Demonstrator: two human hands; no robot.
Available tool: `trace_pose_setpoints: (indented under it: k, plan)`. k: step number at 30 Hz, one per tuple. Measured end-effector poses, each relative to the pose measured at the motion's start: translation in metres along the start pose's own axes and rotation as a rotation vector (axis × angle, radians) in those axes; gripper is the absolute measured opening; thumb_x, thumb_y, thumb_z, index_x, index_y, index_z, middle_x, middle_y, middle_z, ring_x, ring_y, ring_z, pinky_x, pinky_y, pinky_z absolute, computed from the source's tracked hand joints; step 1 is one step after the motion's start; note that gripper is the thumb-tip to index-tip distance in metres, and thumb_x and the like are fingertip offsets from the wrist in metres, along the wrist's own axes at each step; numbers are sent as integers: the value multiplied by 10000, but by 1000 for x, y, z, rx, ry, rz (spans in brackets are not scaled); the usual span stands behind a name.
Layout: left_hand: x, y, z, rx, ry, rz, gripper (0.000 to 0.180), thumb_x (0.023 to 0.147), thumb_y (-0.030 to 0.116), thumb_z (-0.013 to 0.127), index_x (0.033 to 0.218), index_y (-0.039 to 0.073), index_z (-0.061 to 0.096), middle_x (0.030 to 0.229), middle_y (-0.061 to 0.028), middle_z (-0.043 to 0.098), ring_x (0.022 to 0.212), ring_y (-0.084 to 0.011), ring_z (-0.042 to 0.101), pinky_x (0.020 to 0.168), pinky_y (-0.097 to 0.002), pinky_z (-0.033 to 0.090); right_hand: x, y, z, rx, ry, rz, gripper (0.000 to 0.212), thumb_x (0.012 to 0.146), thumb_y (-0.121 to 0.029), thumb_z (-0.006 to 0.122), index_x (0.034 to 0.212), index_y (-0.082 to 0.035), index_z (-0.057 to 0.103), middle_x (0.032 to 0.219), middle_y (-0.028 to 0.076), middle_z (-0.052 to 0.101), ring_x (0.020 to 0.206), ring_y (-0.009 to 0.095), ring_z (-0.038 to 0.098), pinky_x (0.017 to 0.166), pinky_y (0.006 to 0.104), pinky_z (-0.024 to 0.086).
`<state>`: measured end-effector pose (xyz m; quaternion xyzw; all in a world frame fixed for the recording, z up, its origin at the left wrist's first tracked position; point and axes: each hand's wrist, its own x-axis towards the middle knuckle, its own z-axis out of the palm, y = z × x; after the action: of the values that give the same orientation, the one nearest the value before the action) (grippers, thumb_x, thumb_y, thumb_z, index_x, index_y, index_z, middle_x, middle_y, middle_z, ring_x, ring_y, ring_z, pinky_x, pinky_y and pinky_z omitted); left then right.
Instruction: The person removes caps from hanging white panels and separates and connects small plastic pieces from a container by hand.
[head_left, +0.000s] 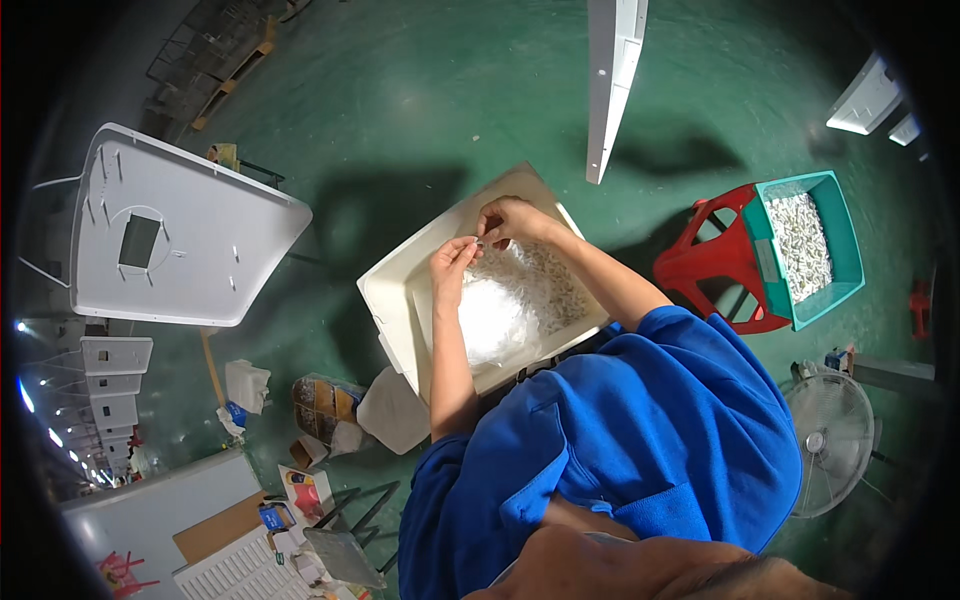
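Too small to identify, a tiny pale piece (481,241) is pinched between the fingers of the left hand (452,264) and right hand (508,220), both raised over the cream tray (390,300) of small white parts (545,285) and clear bags (495,315), a teal bin (850,262) on a red stool (712,262) well apart.

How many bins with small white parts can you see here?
2. A cream bin sits under both hands, left hand and right hand; a teal bin rests on the red stool. Others may be out of view.
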<state>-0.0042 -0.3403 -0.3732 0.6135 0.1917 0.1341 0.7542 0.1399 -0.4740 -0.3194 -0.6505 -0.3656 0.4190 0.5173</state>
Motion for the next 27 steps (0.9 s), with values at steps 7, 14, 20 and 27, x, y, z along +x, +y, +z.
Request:
trace_pose_setpoints:
  k: [7, 14, 20, 27]
  plan:
    - [-1, 4, 0, -81, -39, 3, 99, 846, 8, 605, 941, -17, 593, 824, -69, 637, 732, -111, 597, 651, -202, 465, 2, -1, 0, -7, 36, -14, 50, 784, -8, 632, 805, 31, 611, 722, 57, 612, 636, 115, 603, 586, 234, 519]
    - [-1, 3, -1, -265, 55, 119, 102, 824, 5, 635, 919, -7, 601, 817, -68, 647, 733, -109, 601, 683, -216, 455, -4, -10, 2, 84, -3, -64, 61, 783, -16, 623, 805, 40, 617, 730, 67, 621, 636, 116, 601, 582, 226, 510]
    - [-2, 3, 4, -39, 3, 141, 99, 819, 19, 654, 903, -18, 615, 794, -60, 651, 721, -97, 593, 675, -211, 452, -6, -15, 2, 79, -20, -43, 58, 783, -22, 632, 802, 33, 627, 708, 60, 624, 636, 117, 605, 588, 232, 509]
    - [-3, 3, 1, -87, 26, 106, 105, 815, 14, 661, 907, -15, 620, 791, -65, 651, 683, -101, 602, 634, -205, 467, 0, -5, 4, 48, -15, -58, 73, 800, -49, 658, 809, 19, 634, 713, 50, 633, 631, 112, 608, 587, 235, 517]
